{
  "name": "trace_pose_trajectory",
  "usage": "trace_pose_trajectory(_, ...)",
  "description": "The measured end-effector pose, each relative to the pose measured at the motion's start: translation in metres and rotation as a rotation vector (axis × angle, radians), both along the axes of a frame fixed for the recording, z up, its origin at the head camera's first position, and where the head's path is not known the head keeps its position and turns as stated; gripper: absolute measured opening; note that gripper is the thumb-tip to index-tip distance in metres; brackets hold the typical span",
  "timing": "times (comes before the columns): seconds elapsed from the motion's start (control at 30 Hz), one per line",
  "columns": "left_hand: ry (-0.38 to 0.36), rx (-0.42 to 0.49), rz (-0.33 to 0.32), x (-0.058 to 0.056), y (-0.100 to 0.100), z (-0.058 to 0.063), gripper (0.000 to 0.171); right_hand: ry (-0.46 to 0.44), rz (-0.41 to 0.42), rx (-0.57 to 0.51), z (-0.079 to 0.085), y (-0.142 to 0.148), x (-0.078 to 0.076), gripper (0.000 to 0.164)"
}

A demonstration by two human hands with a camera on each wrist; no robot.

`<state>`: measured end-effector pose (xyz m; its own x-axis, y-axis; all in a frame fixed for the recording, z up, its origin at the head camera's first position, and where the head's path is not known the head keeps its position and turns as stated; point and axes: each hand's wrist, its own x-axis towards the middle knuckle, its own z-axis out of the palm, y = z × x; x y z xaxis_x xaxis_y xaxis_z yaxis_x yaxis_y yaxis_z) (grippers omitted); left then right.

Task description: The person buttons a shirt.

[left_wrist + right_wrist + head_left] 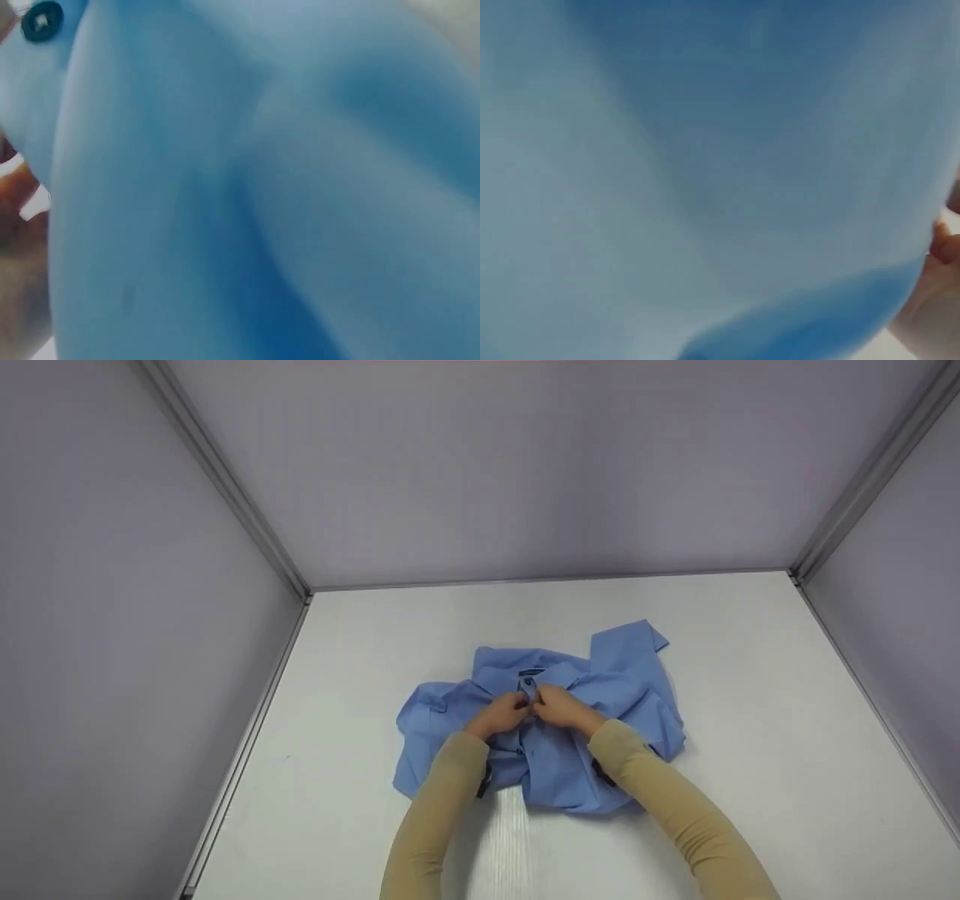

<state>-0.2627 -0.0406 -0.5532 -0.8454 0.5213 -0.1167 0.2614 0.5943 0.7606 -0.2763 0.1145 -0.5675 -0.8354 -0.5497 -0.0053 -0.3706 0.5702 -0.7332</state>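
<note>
On white table (352,660): blue shirt (559,772), one; left hand (502,715) and right hand (564,710), both pinching its front near the collar (562,675). Advised: fingertips close, cloth slack.

Shirt (559,769) on table (337,675); wall (525,472) behind

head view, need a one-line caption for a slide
Left hand and right hand hold a crumpled blue shirt near its collar, on a white table.
</note>
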Motion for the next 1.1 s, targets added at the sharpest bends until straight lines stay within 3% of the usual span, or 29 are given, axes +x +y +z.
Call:
trace_pose_trajectory(0.07,-0.088,0.056,0.008,0.002,-0.001,-0.002,0.013,-0.042,-0.021,-0.028,-0.001,0.0,0.004,0.02)
trace_pose_trajectory(0.1,-0.123,0.095,0.017,0.003,-0.002,-0.003,0.015,-0.078,-0.053,-0.005,0.011,-0.002,0.011,0.021)
trace_pose_trajectory(0.13,-0.159,0.134,0.027,0.003,-0.004,-0.003,0.018,-0.085,-0.064,-0.005,0.012,-0.002,0.012,0.024)
trace_pose_trajectory(0.23,-0.251,0.242,0.047,0.004,-0.006,-0.002,0.021,-0.136,-0.05,-0.02,0.032,0.0,0.021,0.03)
trace_pose_trajectory(0.4,-0.296,0.312,0.035,0.011,-0.008,0.014,0.027,-0.223,-0.049,-0.008,0.025,0.004,0.015,0.038)
trace_pose_trajectory(0.47,-0.298,0.31,-0.002,0.012,-0.011,0.014,0.03,-0.223,-0.092,0.01,0.011,0.004,0.009,0.041)
trace_pose_trajectory(0.57,-0.347,0.314,-0.05,0.009,-0.014,0.003,0.034,-0.195,-0.157,0.044,0.009,0.001,0.011,0.04)
trace_pose_trajectory(0.67,-0.392,0.343,-0.072,0.008,-0.015,-0.001,0.036,-0.169,-0.195,0.067,0.009,-0.004,0.012,0.035)
trace_pose_trajectory(0.77,-0.379,0.384,0.0,0.006,-0.013,-0.001,0.029,-0.159,-0.213,0.082,0.011,-0.009,0.013,0.029)
trace_pose_trajectory(0.83,-0.336,0.382,0.109,0.004,-0.011,0.0,0.023,-0.15,-0.236,0.083,0.013,-0.011,0.013,0.022)
trace_pose_trajectory(0.97,-0.191,0.231,0.386,0.0,-0.005,-0.001,0.014,-0.09,-0.31,0.065,0.014,-0.012,0.012,0.012)
trace_pose_trajectory(1.03,-0.137,0.117,0.447,-0.003,-0.002,-0.009,0.016,-0.048,-0.345,0.068,0.015,-0.012,0.012,0.013)
trace_pose_trajectory(1.1,-0.079,0.057,0.438,-0.023,-0.004,-0.051,0.02,-0.013,-0.384,0.09,0.015,-0.011,0.013,0.016)
